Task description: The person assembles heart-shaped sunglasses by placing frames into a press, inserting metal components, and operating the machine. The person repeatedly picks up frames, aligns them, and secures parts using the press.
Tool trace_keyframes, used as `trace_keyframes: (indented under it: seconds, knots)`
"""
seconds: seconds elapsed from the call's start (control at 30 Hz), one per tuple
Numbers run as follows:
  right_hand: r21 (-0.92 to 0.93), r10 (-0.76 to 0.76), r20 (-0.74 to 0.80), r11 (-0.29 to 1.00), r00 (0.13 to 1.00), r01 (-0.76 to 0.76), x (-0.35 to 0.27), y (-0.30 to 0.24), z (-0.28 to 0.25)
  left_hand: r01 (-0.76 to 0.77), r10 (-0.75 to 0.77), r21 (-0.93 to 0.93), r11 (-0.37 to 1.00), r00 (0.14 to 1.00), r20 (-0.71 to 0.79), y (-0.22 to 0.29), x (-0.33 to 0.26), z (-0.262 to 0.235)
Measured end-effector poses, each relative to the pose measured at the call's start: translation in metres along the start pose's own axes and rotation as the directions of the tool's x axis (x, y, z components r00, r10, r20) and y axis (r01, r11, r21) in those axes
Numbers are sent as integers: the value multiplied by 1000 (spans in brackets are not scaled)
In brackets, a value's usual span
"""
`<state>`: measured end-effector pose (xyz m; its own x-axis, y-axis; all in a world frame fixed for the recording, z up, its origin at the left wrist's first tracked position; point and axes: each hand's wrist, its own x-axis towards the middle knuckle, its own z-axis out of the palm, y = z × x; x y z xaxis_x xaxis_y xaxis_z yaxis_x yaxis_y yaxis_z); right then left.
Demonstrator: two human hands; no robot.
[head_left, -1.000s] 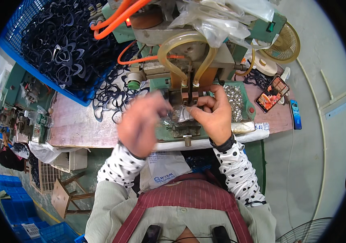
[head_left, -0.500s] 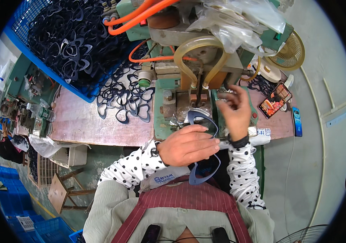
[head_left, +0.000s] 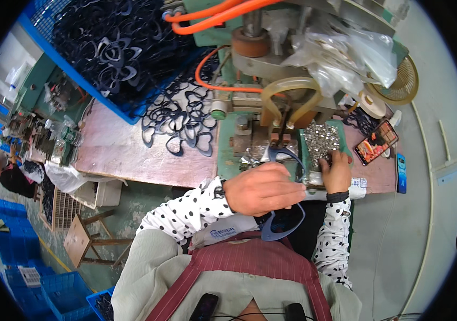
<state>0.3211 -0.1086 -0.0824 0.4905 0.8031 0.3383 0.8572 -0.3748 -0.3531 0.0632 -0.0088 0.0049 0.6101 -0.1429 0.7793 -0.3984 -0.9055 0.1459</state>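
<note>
My left hand [head_left: 263, 188] is closed around a dark blue plastic eyeglass frame [head_left: 284, 224], one rim hanging below my fingers and the other rim [head_left: 288, 155] rising toward the green press machine [head_left: 255, 80]. My right hand [head_left: 336, 170] rests with bent fingers on a tray of small shiny metal parts [head_left: 320, 140], just right of the press; whether it pinches a part is hidden.
A blue crate [head_left: 105, 48] full of dark frames stands at the back left, with loose frames [head_left: 183, 120] spilled on the brown bench [head_left: 132, 155]. Orange hoses [head_left: 212, 16], clear plastic bags [head_left: 346, 53], a phone [head_left: 376, 142], a wooden stool [head_left: 84, 241] and blue crates [head_left: 9, 246] surround the station.
My left hand has come back from the press toward my body with the blue frame. My right hand has dropped from the press onto the tray of metal parts.
</note>
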Motion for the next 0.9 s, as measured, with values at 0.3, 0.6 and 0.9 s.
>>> trace_keyframes:
  seconds: [0.3, 0.6, 0.9]
  knots:
    - [466, 105, -192, 885, 976, -4, 15, 9, 15, 44, -33, 348, 937, 999, -37, 1, -38, -18]
    - [392, 224, -323, 916, 919, -85, 8, 0, 18, 595, -874, 803, 29, 405, -269, -78, -211, -86]
    - [572, 292, -256, 814, 922, -99, 7, -4, 14, 729, -840, 599, 332, 517, -165, -79, -212, -87]
